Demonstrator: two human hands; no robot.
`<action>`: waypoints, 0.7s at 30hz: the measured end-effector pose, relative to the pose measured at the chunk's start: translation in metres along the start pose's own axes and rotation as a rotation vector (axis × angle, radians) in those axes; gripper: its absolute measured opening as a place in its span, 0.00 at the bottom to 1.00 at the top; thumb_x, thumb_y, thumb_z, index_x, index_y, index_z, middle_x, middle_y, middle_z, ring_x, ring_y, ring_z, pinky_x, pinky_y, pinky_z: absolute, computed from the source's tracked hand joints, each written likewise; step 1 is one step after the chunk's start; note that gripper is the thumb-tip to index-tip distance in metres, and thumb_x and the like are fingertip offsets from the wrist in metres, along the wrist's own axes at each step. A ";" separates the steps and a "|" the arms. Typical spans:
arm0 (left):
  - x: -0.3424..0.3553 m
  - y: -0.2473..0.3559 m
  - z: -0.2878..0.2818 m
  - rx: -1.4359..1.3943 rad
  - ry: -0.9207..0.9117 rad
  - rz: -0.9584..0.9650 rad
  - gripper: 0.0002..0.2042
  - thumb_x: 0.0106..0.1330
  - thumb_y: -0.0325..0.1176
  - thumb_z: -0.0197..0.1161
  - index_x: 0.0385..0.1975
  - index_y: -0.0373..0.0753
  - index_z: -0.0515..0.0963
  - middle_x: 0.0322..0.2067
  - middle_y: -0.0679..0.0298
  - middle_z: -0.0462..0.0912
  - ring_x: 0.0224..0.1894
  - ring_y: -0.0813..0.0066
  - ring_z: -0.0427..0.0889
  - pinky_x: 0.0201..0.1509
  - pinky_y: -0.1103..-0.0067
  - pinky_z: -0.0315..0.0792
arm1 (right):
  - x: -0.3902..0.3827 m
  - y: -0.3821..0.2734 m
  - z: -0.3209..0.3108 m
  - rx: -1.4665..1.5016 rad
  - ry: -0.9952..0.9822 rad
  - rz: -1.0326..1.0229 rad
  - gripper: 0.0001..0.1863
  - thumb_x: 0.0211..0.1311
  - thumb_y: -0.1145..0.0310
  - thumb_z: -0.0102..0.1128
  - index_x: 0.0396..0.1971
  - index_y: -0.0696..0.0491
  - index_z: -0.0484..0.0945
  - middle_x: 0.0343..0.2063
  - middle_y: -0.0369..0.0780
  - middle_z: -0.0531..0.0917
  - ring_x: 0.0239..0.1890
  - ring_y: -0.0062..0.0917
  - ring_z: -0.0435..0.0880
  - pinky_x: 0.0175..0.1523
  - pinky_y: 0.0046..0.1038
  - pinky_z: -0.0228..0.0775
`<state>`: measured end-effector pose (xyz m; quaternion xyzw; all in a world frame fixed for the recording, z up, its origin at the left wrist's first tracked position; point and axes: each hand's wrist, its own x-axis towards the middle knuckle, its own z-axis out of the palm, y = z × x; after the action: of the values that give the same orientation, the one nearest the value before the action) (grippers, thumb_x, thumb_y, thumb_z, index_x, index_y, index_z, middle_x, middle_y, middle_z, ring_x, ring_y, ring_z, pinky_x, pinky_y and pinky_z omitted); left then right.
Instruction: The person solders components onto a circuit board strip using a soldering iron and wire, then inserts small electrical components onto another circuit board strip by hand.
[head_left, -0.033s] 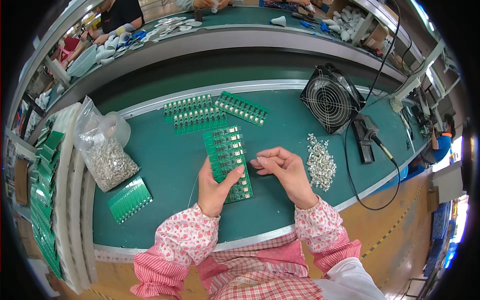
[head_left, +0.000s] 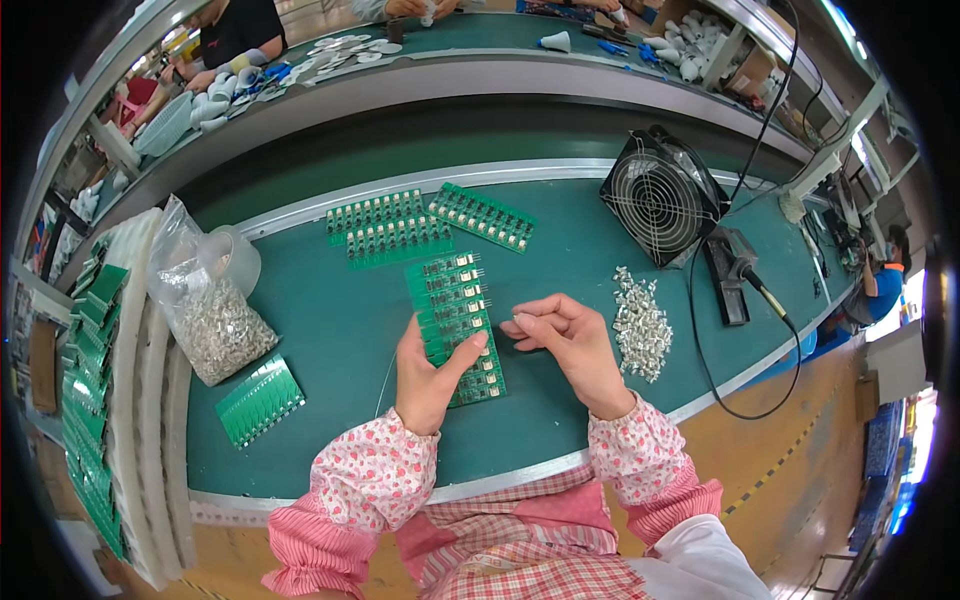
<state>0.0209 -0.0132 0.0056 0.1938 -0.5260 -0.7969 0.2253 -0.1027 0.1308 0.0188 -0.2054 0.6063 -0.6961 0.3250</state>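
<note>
My left hand [head_left: 432,378] grips a green circuit board panel [head_left: 452,310] by its left side, thumb lying across the front. Rows of small black and pale parts cover the panel, and thin pins stick out past its right edge. Just right of the panel, my right hand [head_left: 572,348] is closed in a pinch; anything between its fingertips is too small to make out. To the right of that hand lies a pile of small silvery-white parts [head_left: 642,325]. Farther off, more populated panels [head_left: 485,217] rest on the table.
On the left are a clear bag of small parts [head_left: 215,325], a translucent cup [head_left: 235,260], a bare green panel [head_left: 260,400] and white foam racks of boards [head_left: 150,400]. A black fan [head_left: 660,195] and a corded soldering iron [head_left: 765,295] with its stand [head_left: 725,280] sit right. People work across the bench.
</note>
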 end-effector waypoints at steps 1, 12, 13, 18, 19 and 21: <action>0.000 0.000 0.000 0.007 0.002 0.008 0.18 0.64 0.25 0.70 0.52 0.35 0.75 0.41 0.66 0.83 0.40 0.82 0.81 0.44 0.81 0.76 | 0.000 0.001 0.001 -0.027 0.008 -0.038 0.09 0.68 0.71 0.64 0.42 0.59 0.78 0.37 0.39 0.86 0.42 0.22 0.86 0.46 0.23 0.78; -0.002 -0.007 0.007 0.141 0.016 0.124 0.17 0.63 0.24 0.69 0.51 0.35 0.74 0.41 0.65 0.84 0.41 0.81 0.82 0.45 0.81 0.77 | 0.000 0.009 0.015 0.095 -0.054 0.003 0.08 0.69 0.68 0.64 0.41 0.57 0.79 0.38 0.34 0.83 0.41 0.15 0.80 0.48 0.21 0.73; -0.003 -0.007 0.007 0.155 0.017 0.132 0.17 0.63 0.24 0.69 0.51 0.35 0.74 0.42 0.65 0.84 0.41 0.81 0.82 0.45 0.80 0.77 | -0.001 0.009 0.016 0.122 -0.058 0.033 0.09 0.69 0.67 0.63 0.41 0.57 0.79 0.38 0.33 0.83 0.40 0.14 0.79 0.48 0.21 0.72; -0.005 -0.009 0.012 0.184 0.033 0.135 0.17 0.63 0.23 0.68 0.51 0.34 0.74 0.42 0.64 0.84 0.42 0.80 0.83 0.46 0.80 0.78 | -0.001 0.015 0.019 0.191 -0.049 0.040 0.10 0.71 0.66 0.62 0.42 0.56 0.78 0.37 0.33 0.82 0.39 0.14 0.79 0.46 0.20 0.72; -0.006 -0.009 0.012 0.186 0.033 0.136 0.18 0.63 0.23 0.68 0.51 0.34 0.74 0.42 0.64 0.84 0.42 0.80 0.83 0.46 0.80 0.78 | -0.001 0.017 0.019 0.188 -0.046 0.033 0.10 0.71 0.66 0.62 0.43 0.57 0.77 0.37 0.34 0.82 0.39 0.14 0.79 0.46 0.19 0.72; -0.006 -0.009 0.013 0.189 0.033 0.137 0.18 0.62 0.22 0.69 0.51 0.34 0.74 0.42 0.63 0.84 0.42 0.80 0.83 0.47 0.80 0.78 | -0.001 0.021 0.020 0.170 -0.032 0.007 0.11 0.71 0.66 0.62 0.43 0.58 0.76 0.37 0.35 0.82 0.39 0.14 0.79 0.46 0.19 0.72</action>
<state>0.0172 0.0032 0.0027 0.1907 -0.6070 -0.7233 0.2684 -0.0844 0.1164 0.0016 -0.1859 0.5405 -0.7406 0.3533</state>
